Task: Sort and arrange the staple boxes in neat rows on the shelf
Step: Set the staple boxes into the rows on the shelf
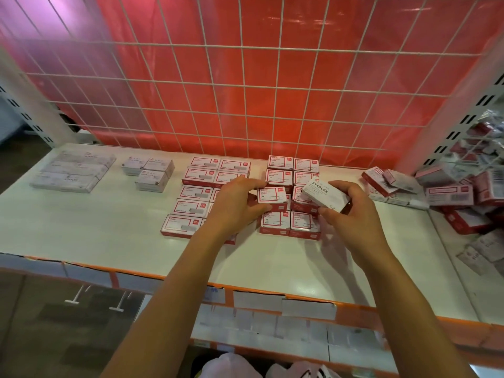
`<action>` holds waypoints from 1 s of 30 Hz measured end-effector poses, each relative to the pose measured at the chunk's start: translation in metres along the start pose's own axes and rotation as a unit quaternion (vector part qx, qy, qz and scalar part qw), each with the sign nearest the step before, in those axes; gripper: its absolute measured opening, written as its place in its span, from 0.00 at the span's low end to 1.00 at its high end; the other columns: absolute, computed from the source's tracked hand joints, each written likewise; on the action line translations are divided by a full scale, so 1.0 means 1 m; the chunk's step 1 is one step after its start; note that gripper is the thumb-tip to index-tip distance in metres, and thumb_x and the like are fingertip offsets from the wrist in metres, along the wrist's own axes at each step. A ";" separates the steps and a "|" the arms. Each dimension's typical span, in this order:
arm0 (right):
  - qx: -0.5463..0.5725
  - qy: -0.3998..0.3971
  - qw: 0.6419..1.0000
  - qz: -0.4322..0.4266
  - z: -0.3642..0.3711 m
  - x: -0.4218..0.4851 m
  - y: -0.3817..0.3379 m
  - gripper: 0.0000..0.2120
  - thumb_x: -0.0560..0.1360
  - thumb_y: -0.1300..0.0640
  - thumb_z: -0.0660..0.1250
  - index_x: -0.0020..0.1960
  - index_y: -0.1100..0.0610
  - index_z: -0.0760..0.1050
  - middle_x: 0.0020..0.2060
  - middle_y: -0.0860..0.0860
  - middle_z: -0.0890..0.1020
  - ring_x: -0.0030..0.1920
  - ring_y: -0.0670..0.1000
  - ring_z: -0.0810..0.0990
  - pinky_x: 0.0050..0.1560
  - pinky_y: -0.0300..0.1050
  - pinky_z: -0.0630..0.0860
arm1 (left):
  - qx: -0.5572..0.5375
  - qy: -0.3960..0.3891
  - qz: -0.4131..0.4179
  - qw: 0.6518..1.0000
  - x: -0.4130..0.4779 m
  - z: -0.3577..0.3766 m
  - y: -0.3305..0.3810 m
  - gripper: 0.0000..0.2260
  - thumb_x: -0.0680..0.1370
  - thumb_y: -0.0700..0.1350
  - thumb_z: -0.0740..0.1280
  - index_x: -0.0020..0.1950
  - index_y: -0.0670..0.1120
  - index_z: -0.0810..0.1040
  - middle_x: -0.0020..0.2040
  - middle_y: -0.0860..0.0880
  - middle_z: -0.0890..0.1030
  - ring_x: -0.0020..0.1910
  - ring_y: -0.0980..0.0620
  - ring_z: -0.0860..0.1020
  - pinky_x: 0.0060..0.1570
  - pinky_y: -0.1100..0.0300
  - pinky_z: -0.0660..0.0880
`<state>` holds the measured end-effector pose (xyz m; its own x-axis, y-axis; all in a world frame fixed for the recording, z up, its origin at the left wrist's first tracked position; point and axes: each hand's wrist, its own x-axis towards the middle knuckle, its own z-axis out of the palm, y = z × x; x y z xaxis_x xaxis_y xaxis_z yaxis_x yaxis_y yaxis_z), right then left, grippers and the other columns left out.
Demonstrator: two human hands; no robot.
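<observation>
Left hand (240, 203) is clamped on the left end of a red-label box (272, 199), fingers over the top and thumb at the near edge. That box sits in row 3 of the 2-column red block (291, 170), long axis parallel to the shelf front and nudged a bit left of its column; looks like it's being squared up. Right hand (351, 214) is pinching a white STAPLES box (326, 195) from its right end, held tilted above the same block, long axis running far-left to near-right. Key relation: this box doesn't match the red stock under it. The lookalike small white boxes (148, 171) sit well apart to the left, past the second red block (201, 192) and past the left hand. So my read is that the next move is a long leftward carry across the left arm, or a handoff, since the left hand is the nearer one. The box also needs rotating so its long axis lines up with that group. Long white packs (73, 171) are furthest left. No bins or trays: the white shelf (109, 227) holds everything, with a wire grid (245, 91) behind it. Unsorted pile (450, 192) is heaped at the right end, nearest the right hand, so plenty is left to sort.
</observation>
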<state>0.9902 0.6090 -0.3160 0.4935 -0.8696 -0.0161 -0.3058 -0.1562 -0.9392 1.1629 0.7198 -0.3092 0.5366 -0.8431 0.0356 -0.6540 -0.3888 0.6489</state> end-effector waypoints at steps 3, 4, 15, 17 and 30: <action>-0.005 0.006 1.000 0.004 -0.002 -0.001 0.003 0.22 0.73 0.63 0.70 0.62 0.48 0.70 0.54 0.41 0.74 0.54 0.44 0.72 0.40 0.33 0.73 | -0.019 0.014 -0.022 0.999 0.001 0.004 0.002 0.21 0.73 0.46 0.73 0.65 0.47 0.75 0.60 0.49 0.79 0.50 0.55 0.79 0.52 0.63 0.74; -0.005 0.009 1.000 0.005 -0.002 -0.002 0.003 0.22 0.73 0.64 0.70 0.63 0.49 0.70 0.54 0.42 0.74 0.54 0.44 0.72 0.40 0.33 0.73 | -0.026 0.016 -0.032 0.999 0.001 0.006 0.002 0.21 0.73 0.45 0.73 0.64 0.47 0.74 0.60 0.49 0.80 0.51 0.54 0.79 0.52 0.61 0.75; 0.085 0.004 0.995 0.046 0.003 0.001 0.007 0.17 0.76 0.59 0.67 0.61 0.48 0.68 0.47 0.37 0.74 0.47 0.42 0.76 0.44 0.41 0.79 | -0.085 0.003 -0.085 0.993 0.001 0.011 0.014 0.30 0.75 0.44 0.72 0.74 0.50 0.62 0.65 0.47 0.77 0.59 0.49 0.78 0.57 0.53 0.76; 0.101 0.001 0.994 0.052 0.006 0.002 0.006 0.16 0.76 0.58 0.66 0.61 0.48 0.68 0.48 0.38 0.75 0.47 0.43 0.78 0.43 0.41 0.80 | -0.091 0.002 -0.088 0.992 0.003 0.012 0.015 0.31 0.74 0.44 0.72 0.74 0.50 0.62 0.64 0.47 0.77 0.59 0.49 0.78 0.58 0.52 0.75; 0.078 0.013 0.995 0.061 0.014 0.004 0.009 0.19 0.76 0.58 0.66 0.66 0.49 0.67 0.60 0.47 0.75 0.53 0.47 0.78 0.43 0.39 0.80 | -0.070 0.005 -0.094 0.993 0.004 0.016 0.016 0.30 0.73 0.45 0.73 0.72 0.50 0.65 0.62 0.48 0.80 0.57 0.50 0.79 0.59 0.53 0.74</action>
<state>1.0010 0.6102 -0.3290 0.4389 -0.8897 -0.1254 -0.2304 0.0234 -0.9728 1.1461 0.7045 -0.3114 0.6475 -0.7568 -0.0894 -0.4613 -0.4827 0.7444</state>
